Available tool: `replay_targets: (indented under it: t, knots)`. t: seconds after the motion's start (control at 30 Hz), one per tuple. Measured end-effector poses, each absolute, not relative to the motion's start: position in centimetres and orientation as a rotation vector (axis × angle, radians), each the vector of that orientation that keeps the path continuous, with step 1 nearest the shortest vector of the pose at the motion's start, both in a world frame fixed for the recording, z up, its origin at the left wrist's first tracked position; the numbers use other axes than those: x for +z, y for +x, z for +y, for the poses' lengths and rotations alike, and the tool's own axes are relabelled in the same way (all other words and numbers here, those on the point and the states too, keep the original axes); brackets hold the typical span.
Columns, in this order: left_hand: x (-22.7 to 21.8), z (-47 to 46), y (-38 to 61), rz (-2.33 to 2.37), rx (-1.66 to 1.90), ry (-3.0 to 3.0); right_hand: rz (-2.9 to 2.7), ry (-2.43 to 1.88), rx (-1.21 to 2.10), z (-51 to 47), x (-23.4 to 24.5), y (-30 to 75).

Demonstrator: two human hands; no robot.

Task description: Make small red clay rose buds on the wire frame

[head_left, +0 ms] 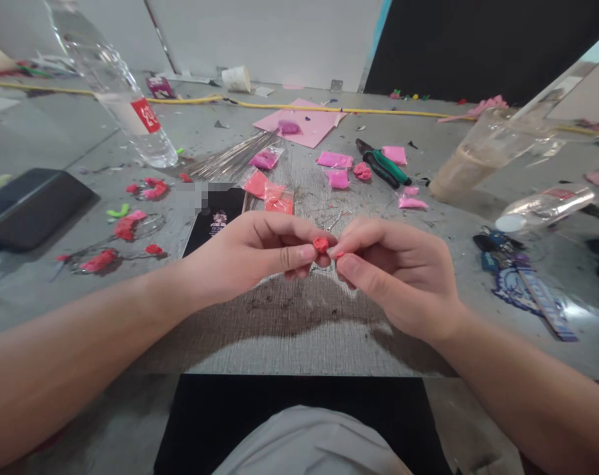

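Note:
My left hand and my right hand meet over the middle of the grey table. Both are closed in a pinch around a small lump of red clay held between their fingertips. The left thumb and forefinger grip the lump from the left. The right fingers press a smaller red bit against it from the right. Just behind the hands lie small bags of orange-red clay and a black card.
A plastic water bottle lies tilted at back left. A black case sits at left by red clay pieces. Pink clay bags, green-handled pliers, a cup with brown drink and keys are at right.

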State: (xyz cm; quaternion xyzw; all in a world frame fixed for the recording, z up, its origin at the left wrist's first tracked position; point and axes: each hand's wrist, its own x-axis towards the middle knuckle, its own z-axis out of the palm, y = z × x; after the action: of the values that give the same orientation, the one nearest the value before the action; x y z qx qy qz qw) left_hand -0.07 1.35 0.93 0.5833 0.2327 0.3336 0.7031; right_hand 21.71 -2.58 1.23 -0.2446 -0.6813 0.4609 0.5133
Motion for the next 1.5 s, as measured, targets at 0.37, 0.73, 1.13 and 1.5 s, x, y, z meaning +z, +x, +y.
replay_targets:
  t: [0.37,0.73,1.13,1.5]
  knots:
    - [0.88,1.39,-0.15,0.479,0.792,1.204,-1.663,-0.643,1.063,-2.88,1.21,21.58]
    - [0.64,1.10,0.17,0.494,0.871,1.223,-1.675,-0.666,1.075,-2.95,0.96,21.50]
    - [0.15,1.23,-0.11,0.462,0.867,1.272,-1.699,-0.656,1.044,-2.82,1.01,21.28]
    - [0.46,1.09,0.05,0.470,0.888,1.282,-1.695,-0.669,1.042,-2.92,1.16,21.11]
